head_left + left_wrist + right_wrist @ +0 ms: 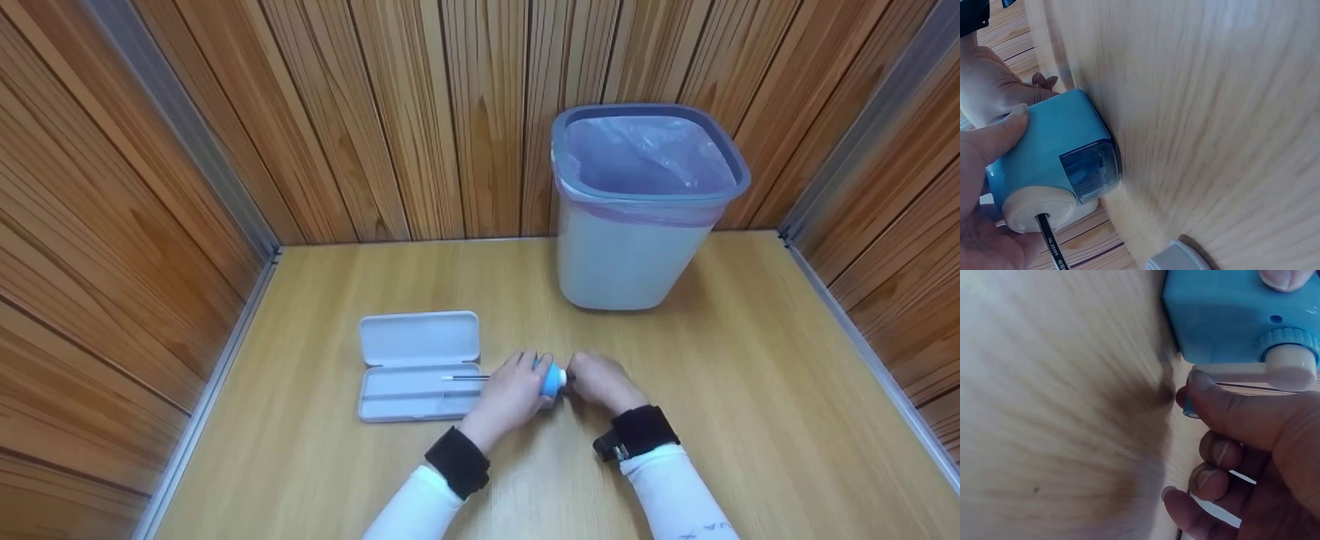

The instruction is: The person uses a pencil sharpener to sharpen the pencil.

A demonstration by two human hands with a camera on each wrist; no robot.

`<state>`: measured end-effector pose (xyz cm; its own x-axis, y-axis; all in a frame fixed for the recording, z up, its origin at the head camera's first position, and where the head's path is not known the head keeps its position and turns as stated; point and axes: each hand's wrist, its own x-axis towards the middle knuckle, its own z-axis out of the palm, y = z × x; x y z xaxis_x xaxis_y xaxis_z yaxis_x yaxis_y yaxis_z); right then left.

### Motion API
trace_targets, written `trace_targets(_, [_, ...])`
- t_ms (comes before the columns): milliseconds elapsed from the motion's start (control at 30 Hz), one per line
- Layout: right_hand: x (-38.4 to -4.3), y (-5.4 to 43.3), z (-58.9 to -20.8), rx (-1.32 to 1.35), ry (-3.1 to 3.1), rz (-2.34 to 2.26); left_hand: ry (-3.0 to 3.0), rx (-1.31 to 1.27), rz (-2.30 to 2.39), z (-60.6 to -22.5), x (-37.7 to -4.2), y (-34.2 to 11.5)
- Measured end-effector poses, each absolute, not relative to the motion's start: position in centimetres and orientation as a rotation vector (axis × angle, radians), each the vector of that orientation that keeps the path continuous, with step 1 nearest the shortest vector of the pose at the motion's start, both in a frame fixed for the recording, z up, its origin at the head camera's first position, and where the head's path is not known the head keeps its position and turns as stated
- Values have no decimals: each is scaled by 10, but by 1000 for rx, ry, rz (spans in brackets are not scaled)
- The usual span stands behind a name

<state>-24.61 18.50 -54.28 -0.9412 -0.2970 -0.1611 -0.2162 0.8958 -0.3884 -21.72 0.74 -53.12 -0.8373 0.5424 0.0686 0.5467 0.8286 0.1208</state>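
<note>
A blue hand-crank pencil sharpener [552,381] stands on the table, with my left hand [514,384] gripping its body from above. In the left wrist view, a dark pencil [1051,243] sticks out of the sharpener's white round front, and a clear shavings drawer [1092,170] shows below. My right hand [604,381] is at the opposite side of the sharpener. There, its thumb and index finger pinch the blue knob [1189,409] at the end of the white crank arm [1241,373]. The pencil's tip is hidden inside the sharpener.
Left of my hands, a grey pencil case [401,406] lies with its lid [420,339] raised; the pencil's outer end hangs over it. A white bin [630,262] with a grey rim and bag liner stands at the back right. Wooden walls [487,127] enclose the table.
</note>
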Motion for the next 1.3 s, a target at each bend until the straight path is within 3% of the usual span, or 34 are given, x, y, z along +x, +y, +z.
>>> trace_targets(600, [-222,185,-539,-683,2849,-614,-2958,-859,-230,-532,-217,7])
trace_targets(1300, [-212,187,-519,-632,2682,-565,-2882,-882,-224,-532,-216,7])
